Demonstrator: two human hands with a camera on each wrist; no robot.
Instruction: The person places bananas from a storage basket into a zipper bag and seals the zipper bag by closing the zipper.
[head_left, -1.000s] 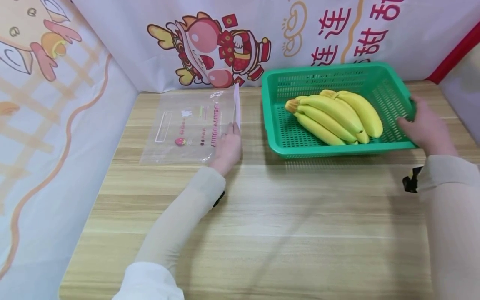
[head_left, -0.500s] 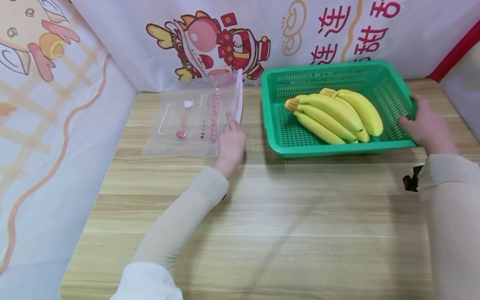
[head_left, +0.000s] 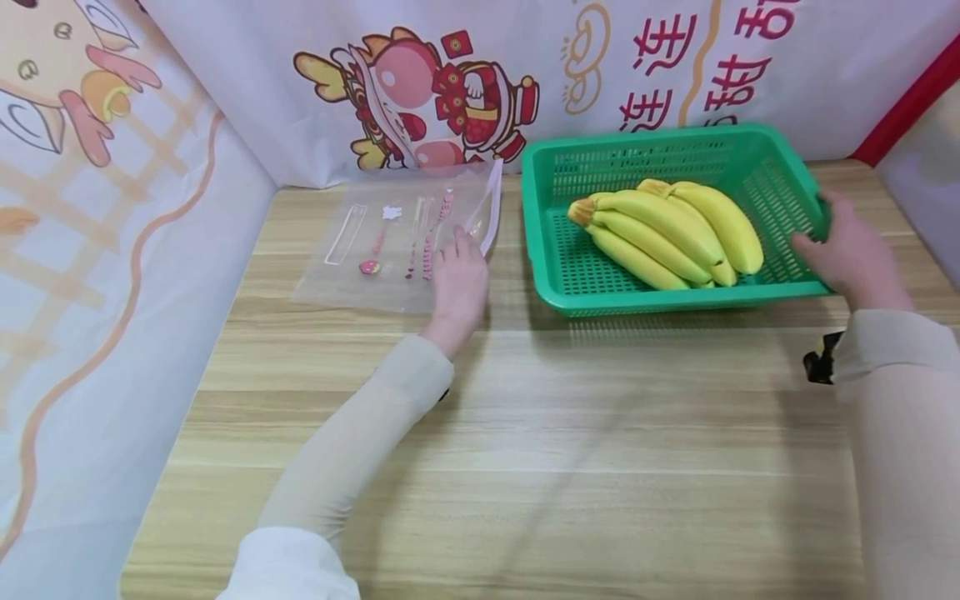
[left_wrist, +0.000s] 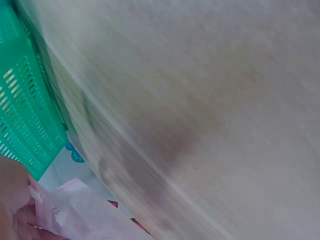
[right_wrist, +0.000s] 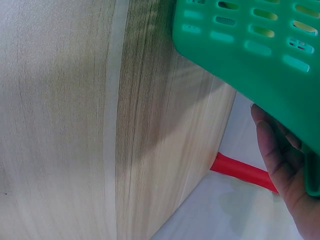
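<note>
My left hand (head_left: 459,283) pinches a clear plastic bag (head_left: 352,287) near its pale pink edge strip (head_left: 493,200). The bag lies at the back left, printed with strawberries and pink letters, its strip side raised. In the left wrist view, the bag (left_wrist: 85,212) sits between the thumb and fingers of that hand (left_wrist: 17,205). With my right hand (head_left: 862,254) I grip the right rim of a green plastic basket (head_left: 551,287), thumb inside. Underneath, the fingers of this hand (right_wrist: 282,155) curl around the rim's outer side. Yellow bananas (head_left: 660,229) lie bunched in the basket.
The wooden table (head_left: 570,467) stretches toward me in front of both things. A printed white cloth (head_left: 585,83) hangs behind the table, and another printed cloth (head_left: 97,275) lines the left side. A red strip (head_left: 911,108) runs up the back right corner.
The bag has shifted right, closer to the basket, and its strip now bows outward. My left hand has moved slightly up along the strip. The right hand and basket stay in place.
</note>
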